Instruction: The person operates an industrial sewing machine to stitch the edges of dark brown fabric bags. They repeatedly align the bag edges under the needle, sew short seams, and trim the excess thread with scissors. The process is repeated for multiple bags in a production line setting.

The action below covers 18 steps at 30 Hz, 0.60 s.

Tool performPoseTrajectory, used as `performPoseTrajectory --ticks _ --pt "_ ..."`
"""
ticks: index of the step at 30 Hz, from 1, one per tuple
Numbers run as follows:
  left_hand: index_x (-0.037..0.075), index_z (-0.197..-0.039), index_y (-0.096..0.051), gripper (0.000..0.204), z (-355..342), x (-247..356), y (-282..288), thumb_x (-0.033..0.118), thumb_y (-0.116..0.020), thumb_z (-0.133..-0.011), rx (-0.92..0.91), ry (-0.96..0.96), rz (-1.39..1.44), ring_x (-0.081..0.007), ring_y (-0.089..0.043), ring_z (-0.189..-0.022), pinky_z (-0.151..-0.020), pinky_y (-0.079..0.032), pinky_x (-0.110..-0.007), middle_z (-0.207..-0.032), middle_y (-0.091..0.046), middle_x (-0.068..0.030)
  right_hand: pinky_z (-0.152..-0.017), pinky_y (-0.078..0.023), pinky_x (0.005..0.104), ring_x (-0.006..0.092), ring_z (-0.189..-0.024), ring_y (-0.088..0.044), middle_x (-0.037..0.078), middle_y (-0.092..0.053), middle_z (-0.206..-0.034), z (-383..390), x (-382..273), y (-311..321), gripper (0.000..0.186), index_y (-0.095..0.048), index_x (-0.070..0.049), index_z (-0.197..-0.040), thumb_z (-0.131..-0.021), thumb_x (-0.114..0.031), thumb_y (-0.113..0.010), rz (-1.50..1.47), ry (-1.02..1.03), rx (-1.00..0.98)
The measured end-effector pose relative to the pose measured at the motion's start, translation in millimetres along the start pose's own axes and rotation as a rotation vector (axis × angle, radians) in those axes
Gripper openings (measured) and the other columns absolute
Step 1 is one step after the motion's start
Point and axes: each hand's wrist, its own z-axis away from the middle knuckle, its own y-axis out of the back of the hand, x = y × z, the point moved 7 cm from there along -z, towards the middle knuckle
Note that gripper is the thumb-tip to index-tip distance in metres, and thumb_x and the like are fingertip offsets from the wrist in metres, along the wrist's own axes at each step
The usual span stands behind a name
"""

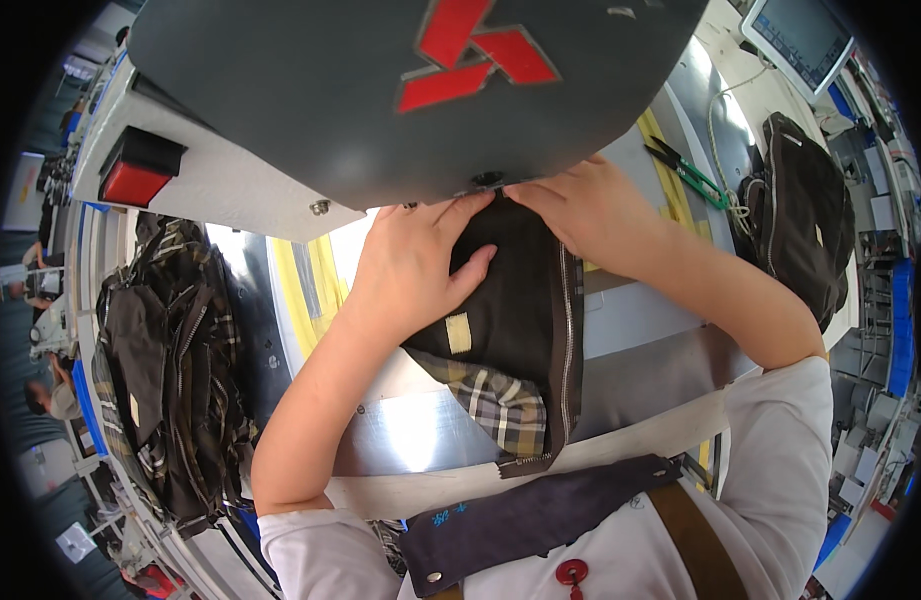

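Big and busy, the workroom spreads out around a shiny metal work table point(420, 435) with yellow stripes on it. Over the table hangs the huge dark grey head of a sewing machine point(380, 90) with a red mark on it, and a red button point(138, 170) sits on its white side. On the left lies a big pile of dark and checked cloth pieces point(170, 370). On the right sits another dark heap of sewn pieces point(800, 230), and a screen point(800, 35) stands in the far corner.

In the middle of the table lies a dark brown cloth piece point(520, 310) with a silver zipper point(566, 340) down its right side and a checked lining point(495, 400) showing at the bottom. Its top edge goes under the machine head.

The left hand point(415, 270) lies flat on the cloth, fingers spread, pressing it down. The right hand point(585, 205) pinches the top edge of the cloth right by the machine, though the fingertips are partly hidden.

Small green snips point(695, 175) lie well off to the right.
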Motion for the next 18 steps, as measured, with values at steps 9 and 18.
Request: performPoseTrajectory --ticks 9,18 --pt "0.004 -0.113 -0.066 0.039 0.5 -5.0 -1.7 0.017 -0.072 -0.077 0.026 -0.008 -0.033 -0.0326 -0.064 -0.096 -0.083 -0.051 -0.038 -0.111 -0.067 -0.0125 -0.091 -0.051 0.0345 0.0224 -0.104 -0.062 0.007 -0.066 -0.109 -4.4 2.2 1.1 0.033 -0.064 -0.001 -0.107 -0.074 -0.004 -0.062 -0.018 0.019 0.029" --pt "0.007 -0.12 -0.062 0.044 -0.3 -5.5 -8.0 0.018 -0.07 -0.078 -0.001 0.0 -0.013 -0.032 -0.062 -0.103 -0.085 -0.05 -0.041 -0.116 -0.065 -0.0129 -0.093 -0.049 0.0362 0.0259 -0.107 -0.061 0.011 -0.065 -0.112 2.6 4.2 -3.5 0.034 -0.062 0.002 -0.111 -0.08 -0.01 -0.057 -0.002 -0.011 0.006"
